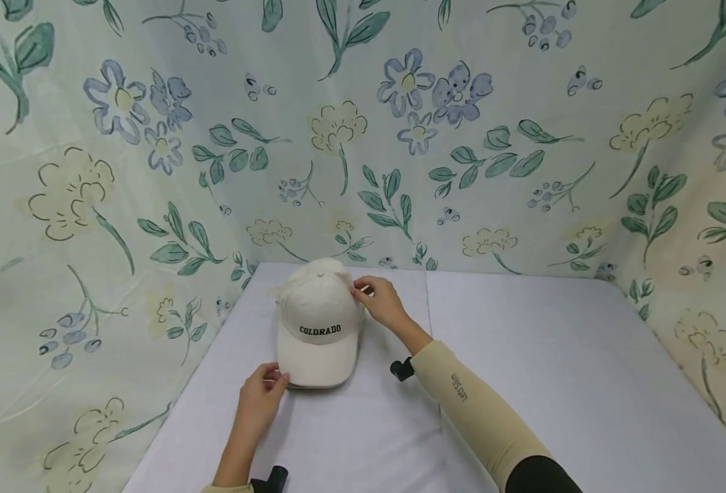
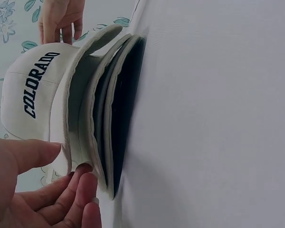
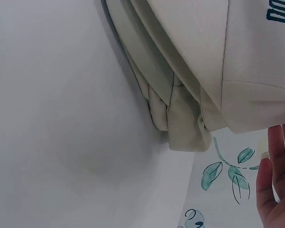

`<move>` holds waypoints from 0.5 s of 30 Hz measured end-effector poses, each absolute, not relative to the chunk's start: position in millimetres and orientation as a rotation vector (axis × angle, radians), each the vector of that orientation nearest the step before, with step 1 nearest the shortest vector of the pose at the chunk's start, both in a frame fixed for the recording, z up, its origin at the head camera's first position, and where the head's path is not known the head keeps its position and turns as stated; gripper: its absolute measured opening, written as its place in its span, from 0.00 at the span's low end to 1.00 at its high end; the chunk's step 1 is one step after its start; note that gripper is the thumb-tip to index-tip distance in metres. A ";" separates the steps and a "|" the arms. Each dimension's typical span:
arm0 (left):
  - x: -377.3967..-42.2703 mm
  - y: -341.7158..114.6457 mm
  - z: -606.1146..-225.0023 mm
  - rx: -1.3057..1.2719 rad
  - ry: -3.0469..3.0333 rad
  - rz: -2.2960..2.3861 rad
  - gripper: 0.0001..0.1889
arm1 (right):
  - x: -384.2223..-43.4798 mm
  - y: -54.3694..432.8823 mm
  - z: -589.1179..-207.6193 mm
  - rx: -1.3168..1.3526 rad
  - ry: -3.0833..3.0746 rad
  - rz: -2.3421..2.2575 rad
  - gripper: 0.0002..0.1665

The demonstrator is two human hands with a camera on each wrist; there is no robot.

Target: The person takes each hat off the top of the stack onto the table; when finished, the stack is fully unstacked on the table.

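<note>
A white baseball cap (image 1: 320,308) with dark COLORADO lettering tops a stack of caps, its brim facing me. In the left wrist view, the brims of the lower caps (image 2: 115,114) show beneath the top one. My left hand (image 1: 259,400) holds the left front corner of the top brim, thumb above and fingers beneath. At the crown's right side, my right hand (image 1: 383,301) pinches the cap's edge with thumb and fingers. Part of that contact is hidden in the right wrist view, where fingers (image 3: 275,152) meet the edge of the crown.
The stack stands near the back left of a table (image 1: 535,370) covered in white cloth, with a seam running through it. A floral curtain (image 1: 351,164) hangs behind and along both sides.
</note>
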State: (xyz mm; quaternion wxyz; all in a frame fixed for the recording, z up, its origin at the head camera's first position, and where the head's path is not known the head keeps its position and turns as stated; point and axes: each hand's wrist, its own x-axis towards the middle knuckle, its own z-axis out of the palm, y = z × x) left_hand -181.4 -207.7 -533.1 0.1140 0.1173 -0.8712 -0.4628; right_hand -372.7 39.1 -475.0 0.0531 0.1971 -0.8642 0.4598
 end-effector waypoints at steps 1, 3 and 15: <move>-182.1 -208.2 -533.2 0.342 -2.543 -1.366 0.19 | -372.5 38.8 -474.4 0.596 -2.625 1.402 0.13; -183.3 -209.2 -533.8 0.353 -2.528 -1.391 0.18 | -372.2 38.2 -473.1 0.591 -2.622 1.412 0.13; -187.7 -209.8 -533.8 0.399 -2.450 -1.551 0.19 | -371.4 39.0 -461.6 0.593 -2.543 1.485 0.13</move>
